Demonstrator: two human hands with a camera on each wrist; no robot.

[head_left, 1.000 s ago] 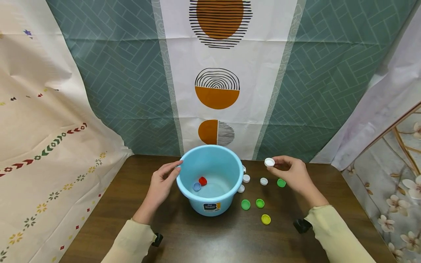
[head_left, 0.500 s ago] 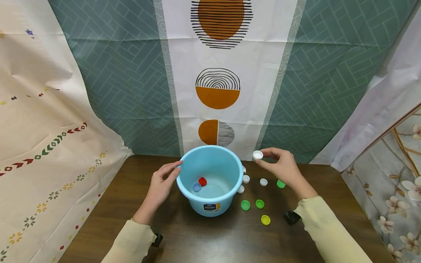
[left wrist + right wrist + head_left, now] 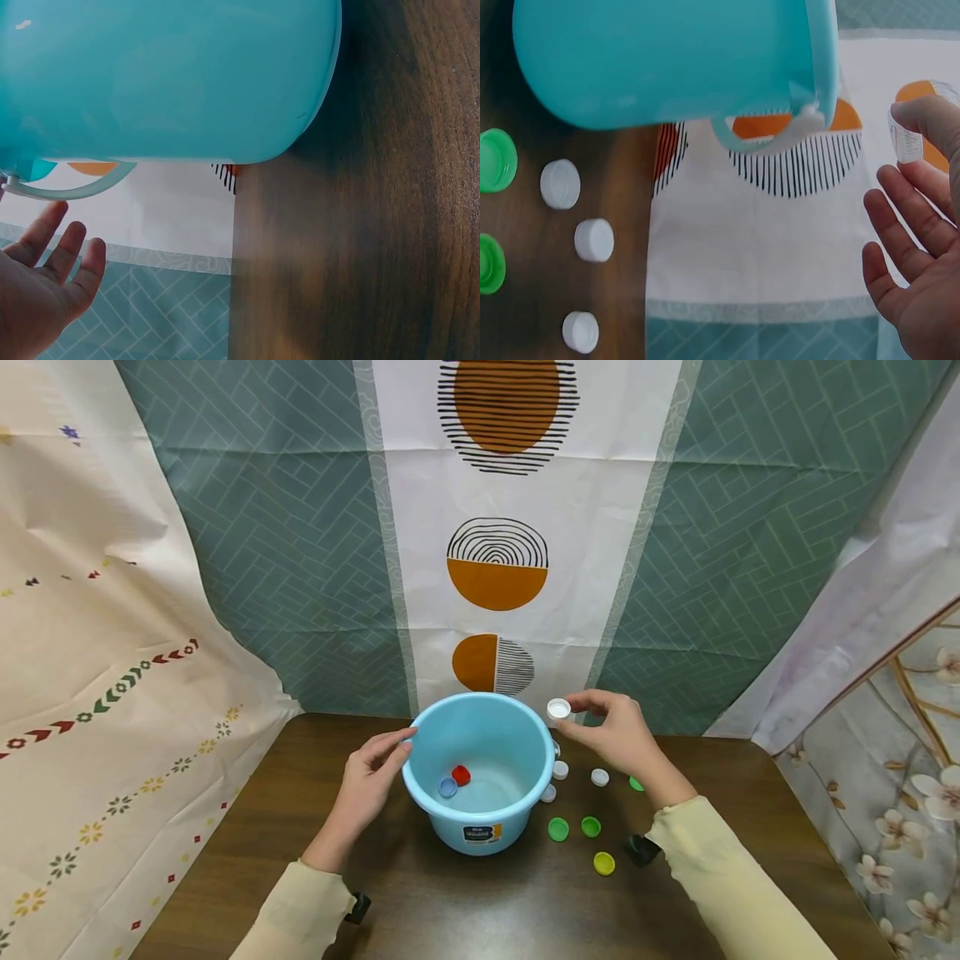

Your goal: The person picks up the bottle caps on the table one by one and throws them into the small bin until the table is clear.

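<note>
A light blue plastic bucket (image 3: 448, 825) stands on the table. At its left rim my left hand (image 3: 367, 775) holds on with thumb and forefinger; the other fingers (image 3: 69, 247) hang apart from the wall in the left wrist view. My right hand (image 3: 618, 733) pinches a white bottle cap (image 3: 558, 709) between thumb and forefinger, raised just beyond the bucket's right rim. In the right wrist view the white cap (image 3: 906, 137) shows edge-on, the remaining fingers spread loosely. Inside the bucket lie a red cap (image 3: 461, 775) and a blue cap (image 3: 447, 787).
Right of the bucket lie several white caps (image 3: 600, 777), green caps (image 3: 558, 829) and a yellow cap (image 3: 603, 863) on the brown wooden table (image 3: 480, 910). The bucket's handle (image 3: 765, 144) hangs at its back. A patterned cloth (image 3: 495, 485) hangs behind the table.
My right hand has moved left with the white cap, slightly upward, toward the bucket. My left hand has stayed at the rim, and the caps on the table have not moved.
</note>
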